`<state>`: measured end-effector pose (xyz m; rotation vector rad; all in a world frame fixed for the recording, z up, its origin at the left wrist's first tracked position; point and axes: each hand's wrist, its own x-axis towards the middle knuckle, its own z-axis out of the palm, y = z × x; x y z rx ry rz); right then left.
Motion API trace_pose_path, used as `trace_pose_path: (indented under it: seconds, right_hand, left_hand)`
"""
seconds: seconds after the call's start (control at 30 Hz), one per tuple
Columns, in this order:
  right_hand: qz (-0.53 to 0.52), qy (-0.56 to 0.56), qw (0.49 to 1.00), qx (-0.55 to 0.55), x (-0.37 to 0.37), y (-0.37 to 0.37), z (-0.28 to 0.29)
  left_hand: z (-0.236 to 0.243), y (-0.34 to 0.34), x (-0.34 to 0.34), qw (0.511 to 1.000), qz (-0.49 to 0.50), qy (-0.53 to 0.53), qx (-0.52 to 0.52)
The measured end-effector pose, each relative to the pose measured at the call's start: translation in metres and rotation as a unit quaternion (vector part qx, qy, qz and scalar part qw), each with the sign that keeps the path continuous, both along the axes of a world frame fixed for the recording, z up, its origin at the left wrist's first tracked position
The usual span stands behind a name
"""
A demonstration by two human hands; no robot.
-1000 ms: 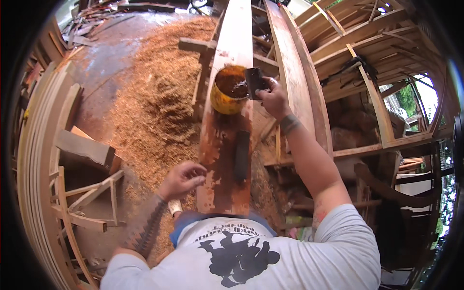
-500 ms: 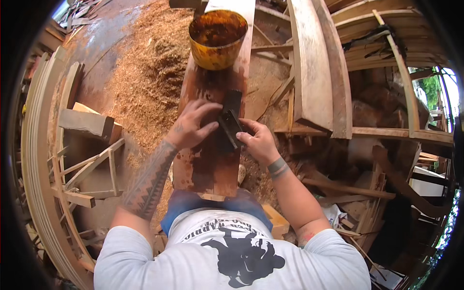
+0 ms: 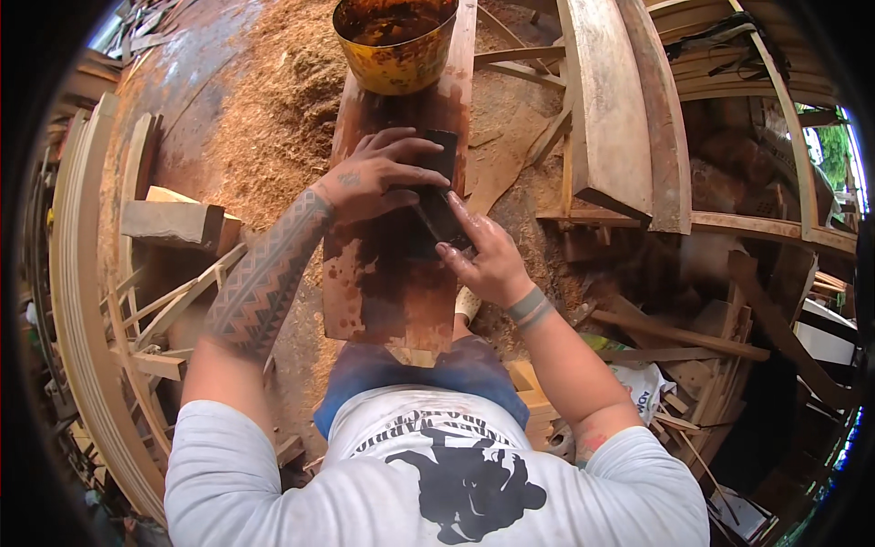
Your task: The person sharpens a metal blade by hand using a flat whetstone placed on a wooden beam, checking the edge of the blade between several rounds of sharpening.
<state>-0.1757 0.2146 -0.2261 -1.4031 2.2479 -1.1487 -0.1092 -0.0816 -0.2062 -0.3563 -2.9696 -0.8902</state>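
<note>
we judge the step in hand to be setting or rubbing a dark flat plate (image 3: 440,224) on a dark oblong block (image 3: 443,149), much like a blade on a sharpening stone, though we cannot make out a cutting edge from here. our right hand (image 3: 490,259) pinches the plate between thumb and fingers from its right side, and the plate lies slantwise at the near part of the block, which rests lengthwise on the stained plank worktop (image 3: 387,296). our left hand (image 3: 372,180) reaches in from the other side, its fingers loosely spread across the block and the plate's far end; whether they press down, we cannot tell. the worktop looks dark and wet around the block, and a yellow tub (image 3: 401,75) streaked with brown stands just beyond it. as we see it, the next move calls for a firm right-hand pinch, a steady plate angle and even pressure from the left fingers
</note>
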Motion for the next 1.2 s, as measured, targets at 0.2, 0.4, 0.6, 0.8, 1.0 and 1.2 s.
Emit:
trace_pose_path:
  seconds: [0.2, 0.4, 0.6, 0.8, 1.0, 1.2]
  right_hand:
    - [0.004, -0.022, 1.000, -0.007, 0.013, 0.017, 0.004]
    - [-0.005, -0.030, 1.000, -0.003, 0.019, 0.024, 0.006]
    - [0.014, 0.009, 0.999, 0.047, 0.019, 0.036, 0.011]
    - [-0.004, 0.018, 1.000, 0.004, 0.009, 0.015, 0.007]
    - [0.053, 0.025, 0.998, 0.039, 0.021, 0.047, 0.010]
    - [0.039, 0.011, 0.999, 0.019, -0.003, 0.011, 0.008]
  left_hand:
    - [-0.017, 0.004, 0.015, 0.999, -0.002, 0.029, -0.036]
    - [-0.030, 0.009, 0.027, 1.000, 0.009, 0.007, 0.018]
    - [-0.022, 0.015, 0.026, 1.000, -0.008, -0.014, 0.008]
    - [-0.006, 0.013, 0.009, 0.998, 0.049, -0.038, -0.016]
    - [-0.016, 0.045, 0.049, 0.998, 0.027, -0.037, 0.035]
    - [-0.019, 0.016, 0.021, 0.996, 0.080, -0.034, 0.004]
